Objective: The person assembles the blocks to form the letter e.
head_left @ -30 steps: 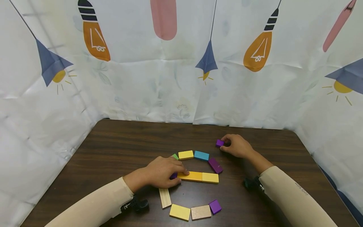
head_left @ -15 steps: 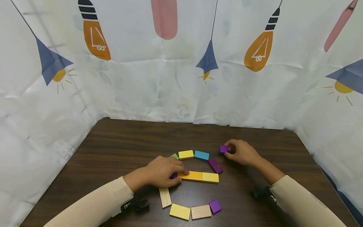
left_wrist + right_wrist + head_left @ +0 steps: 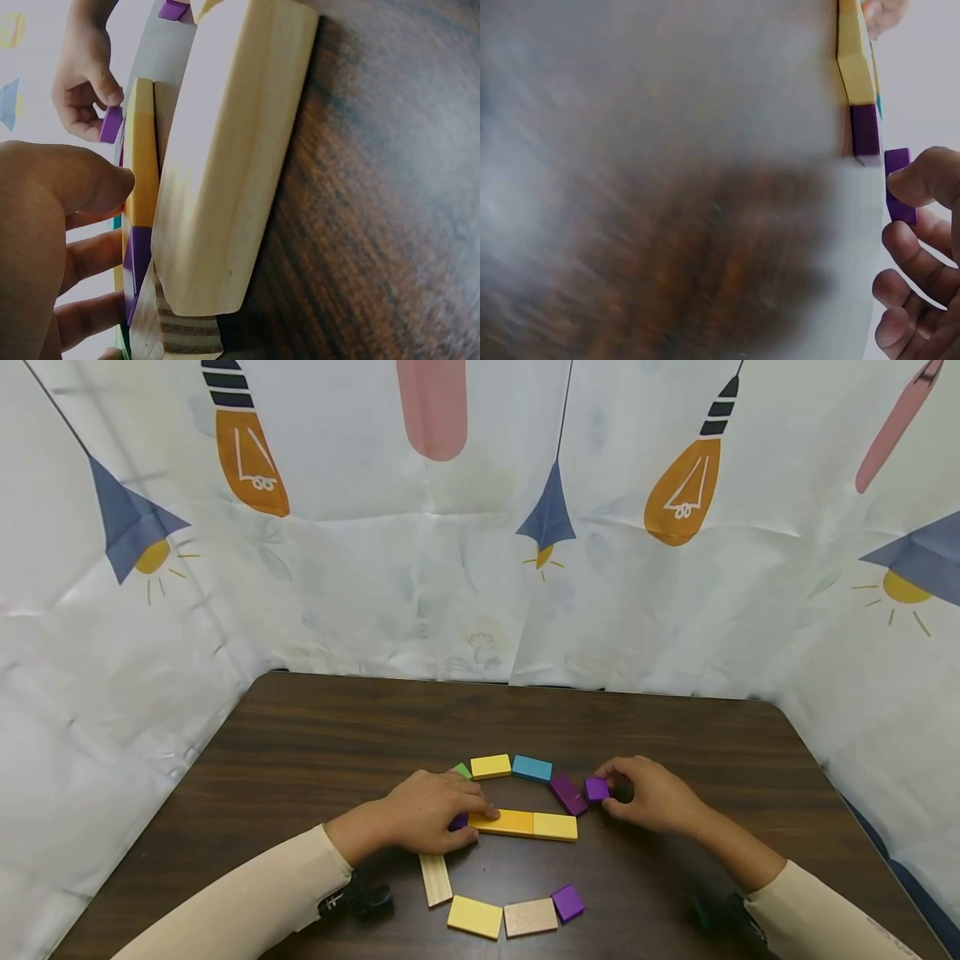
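Observation:
My right hand (image 3: 656,795) pinches a small purple block (image 3: 597,789) between thumb and fingertips, just right of a longer purple block (image 3: 567,794) in the arc. In the right wrist view the held purple block (image 3: 900,184) shows beside the thumb. My left hand (image 3: 427,810) rests at the left end of a straight row, its index fingertip on an orange-yellow block (image 3: 512,822). Under that hand a purple block (image 3: 459,821) is partly covered. A yellow block (image 3: 556,827) continues the row. In the left wrist view the left fingers (image 3: 94,259) reach toward the row.
Green (image 3: 462,771), yellow (image 3: 491,767) and blue (image 3: 532,767) blocks curve along the far side. Nearer lie a pale wooden block (image 3: 436,881), a yellow block (image 3: 475,917), a tan block (image 3: 530,917) and a purple block (image 3: 567,902). A patterned cloth hangs behind the dark table (image 3: 360,718).
My right hand has carried the small purple block toward me and slightly right, from beyond the arc to beside the longer purple block. The left hand stays in place.

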The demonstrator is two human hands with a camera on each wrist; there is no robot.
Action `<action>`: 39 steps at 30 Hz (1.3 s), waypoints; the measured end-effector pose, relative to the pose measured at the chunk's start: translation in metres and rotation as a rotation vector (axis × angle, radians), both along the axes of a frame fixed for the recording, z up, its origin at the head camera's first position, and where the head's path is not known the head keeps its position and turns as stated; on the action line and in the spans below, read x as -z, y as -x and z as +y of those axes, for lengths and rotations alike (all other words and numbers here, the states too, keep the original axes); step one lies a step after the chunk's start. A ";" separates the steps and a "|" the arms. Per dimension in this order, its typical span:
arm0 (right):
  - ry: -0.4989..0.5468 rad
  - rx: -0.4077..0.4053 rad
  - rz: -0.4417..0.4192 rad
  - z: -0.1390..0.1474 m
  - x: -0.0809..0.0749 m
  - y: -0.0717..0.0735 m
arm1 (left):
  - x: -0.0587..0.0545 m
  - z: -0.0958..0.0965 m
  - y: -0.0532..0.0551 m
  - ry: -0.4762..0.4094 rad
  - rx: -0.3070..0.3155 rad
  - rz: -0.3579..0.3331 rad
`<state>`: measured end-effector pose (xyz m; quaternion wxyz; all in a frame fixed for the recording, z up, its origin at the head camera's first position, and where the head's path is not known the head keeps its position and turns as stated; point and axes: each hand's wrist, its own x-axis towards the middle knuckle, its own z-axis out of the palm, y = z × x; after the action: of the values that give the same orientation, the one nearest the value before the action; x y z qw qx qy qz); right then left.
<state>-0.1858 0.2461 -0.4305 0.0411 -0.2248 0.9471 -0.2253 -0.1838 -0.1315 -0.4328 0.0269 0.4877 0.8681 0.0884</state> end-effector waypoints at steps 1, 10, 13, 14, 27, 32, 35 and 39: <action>0.003 -0.010 0.002 0.000 0.000 -0.002 | 0.000 0.000 0.000 0.003 -0.002 -0.002; 0.002 -0.069 0.012 -0.001 0.001 -0.024 | -0.002 0.000 0.000 0.007 -0.005 -0.007; 0.006 -0.112 0.014 -0.001 -0.002 -0.031 | -0.002 0.001 -0.001 0.009 -0.010 -0.006; 0.008 -0.125 0.010 -0.001 -0.003 -0.033 | -0.003 0.001 -0.001 0.010 -0.011 -0.007; 0.031 -0.231 -0.076 -0.008 -0.009 -0.050 | -0.002 0.001 0.000 0.014 -0.011 -0.006; 0.038 -0.280 -0.093 -0.008 -0.007 -0.053 | -0.003 0.002 0.000 0.012 -0.014 -0.008; 0.036 -0.306 -0.086 -0.009 -0.006 -0.054 | -0.003 0.002 0.000 0.011 -0.016 -0.010; 0.044 -0.335 -0.079 -0.011 -0.004 -0.057 | -0.002 0.002 0.000 0.011 -0.016 -0.008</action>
<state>-0.1291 0.2356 -0.4260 0.1105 -0.3715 0.8887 -0.2448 -0.1835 -0.1293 -0.4305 0.0324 0.4802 0.8723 0.0859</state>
